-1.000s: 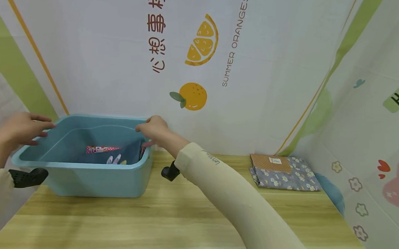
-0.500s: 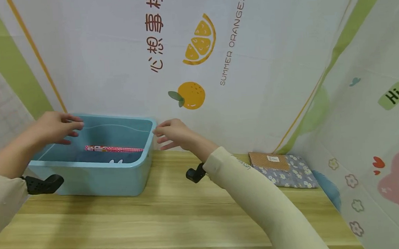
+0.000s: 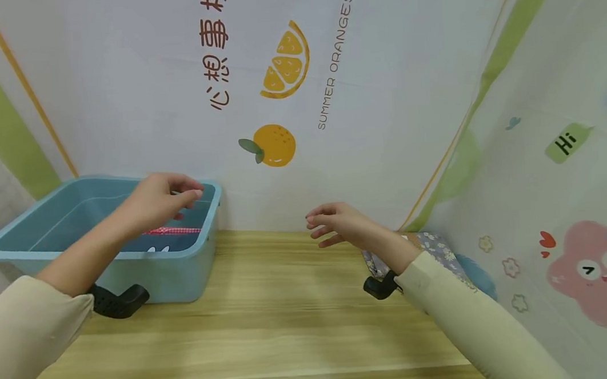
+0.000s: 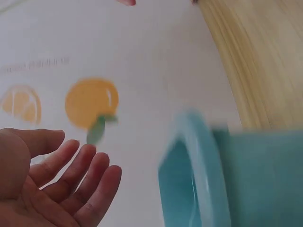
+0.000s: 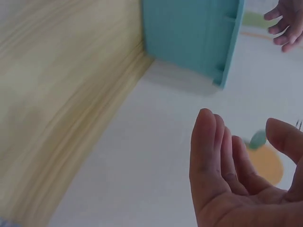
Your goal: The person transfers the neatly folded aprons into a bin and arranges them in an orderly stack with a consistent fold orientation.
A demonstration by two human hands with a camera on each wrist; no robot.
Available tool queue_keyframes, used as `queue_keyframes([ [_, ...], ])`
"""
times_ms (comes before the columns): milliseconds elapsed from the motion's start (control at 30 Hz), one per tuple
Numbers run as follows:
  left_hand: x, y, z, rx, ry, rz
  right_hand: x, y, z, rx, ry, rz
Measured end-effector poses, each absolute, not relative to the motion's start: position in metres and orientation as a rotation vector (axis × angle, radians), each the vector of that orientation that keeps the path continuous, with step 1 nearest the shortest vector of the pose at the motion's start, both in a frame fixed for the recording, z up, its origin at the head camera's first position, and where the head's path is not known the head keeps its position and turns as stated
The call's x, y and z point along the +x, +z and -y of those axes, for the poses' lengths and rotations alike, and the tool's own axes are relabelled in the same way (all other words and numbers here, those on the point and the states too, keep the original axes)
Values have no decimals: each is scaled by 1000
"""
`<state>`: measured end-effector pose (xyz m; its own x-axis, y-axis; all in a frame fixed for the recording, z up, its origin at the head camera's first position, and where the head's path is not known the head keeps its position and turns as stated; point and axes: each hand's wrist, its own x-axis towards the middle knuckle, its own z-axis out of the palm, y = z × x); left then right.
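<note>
My left hand (image 3: 162, 201) is above the right part of a blue plastic tub (image 3: 209, 217), its fingers loosely bent and holding nothing. Inside the tub lie dark blue folded cloth (image 3: 174, 242) and a red-and-white checked strip (image 3: 182, 230), partly hidden by my left forearm. My right hand (image 3: 343, 224) hangs in the air over the back of the table, fingers relaxed with nothing between them. Nearest to it is a folded grey floral cloth (image 3: 435, 245) with a brown label card, mostly covered by my right wrist. In the left wrist view the tub's rim (image 4: 201, 165) stands beside my hand.
The wooden table (image 3: 269, 328) reaches back to a white printed curtain (image 3: 381, 94) with orange pictures. Another printed curtain (image 3: 520, 201) closes off the right side. Something blue (image 3: 478, 275) sits at the table's right edge beside the floral cloth.
Both hands have moved right: the right hand left the tub's right rim toward the floral cloth, and the left hand passed from the left rim across the tub. The head view has turned slightly right.
</note>
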<state>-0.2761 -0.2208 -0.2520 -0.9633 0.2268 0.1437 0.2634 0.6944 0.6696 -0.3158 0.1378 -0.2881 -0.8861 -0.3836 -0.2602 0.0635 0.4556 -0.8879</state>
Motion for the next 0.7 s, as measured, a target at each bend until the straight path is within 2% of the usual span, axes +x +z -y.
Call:
queue_keyframes([
  [433,-281,-280,128,-650,-1379,2794,-309,-331,-242,-100,-1292,-2472],
  [700,-298,-312,82,-622,-1639,2829,-309,-355,-311,81,-1244,-2649],
])
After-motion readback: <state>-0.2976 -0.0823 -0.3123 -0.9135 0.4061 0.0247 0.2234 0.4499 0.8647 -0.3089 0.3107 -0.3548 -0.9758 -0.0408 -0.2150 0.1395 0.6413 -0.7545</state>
